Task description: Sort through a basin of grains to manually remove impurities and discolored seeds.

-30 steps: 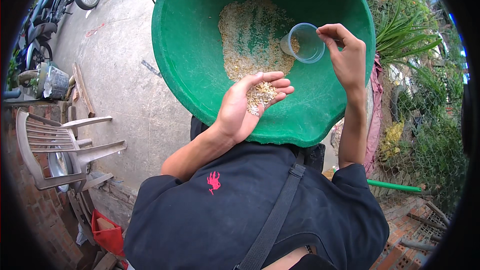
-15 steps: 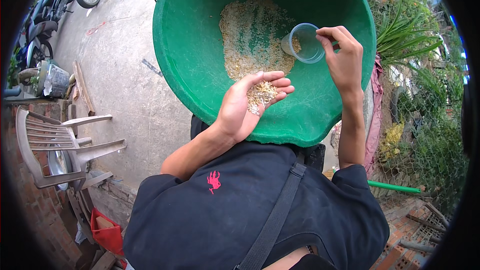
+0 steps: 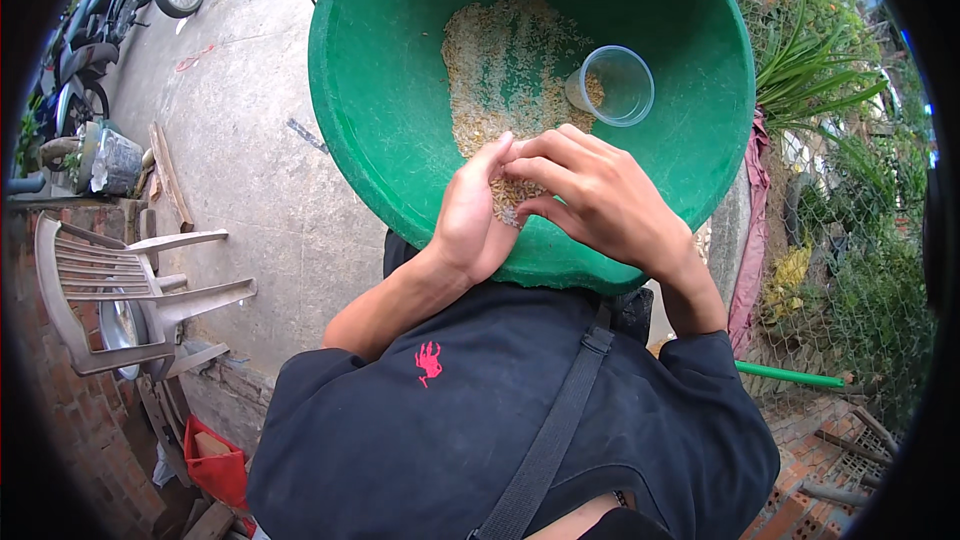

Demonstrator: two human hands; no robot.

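My left hand (image 3: 467,212) is cupped palm up, holding a small heap of mixed pale and yellow grain (image 3: 507,202). Over that palm reaches my right hand (image 3: 605,190), its fingers bent and its thumb apart from them at the heap's edge. Both are above the near part of a big green tub (image 3: 390,115). A loose layer of the same grain (image 3: 490,70) covers part of the tub's bottom. Farther right in the tub, a clear plastic cup (image 3: 628,88) lies tilted with some yellow grain inside.
Left of me stand a plastic chair (image 3: 150,290) and a bucket (image 3: 110,162), with motorbikes (image 3: 95,50) farther off on the concrete (image 3: 255,120). A wire fence (image 3: 840,270) with plants runs along the right, near a green pole (image 3: 790,374).
My right hand has let go of the cup's rim and come left and nearer, over my left palm. The cup stays in the tub. My left hand keeps its place.
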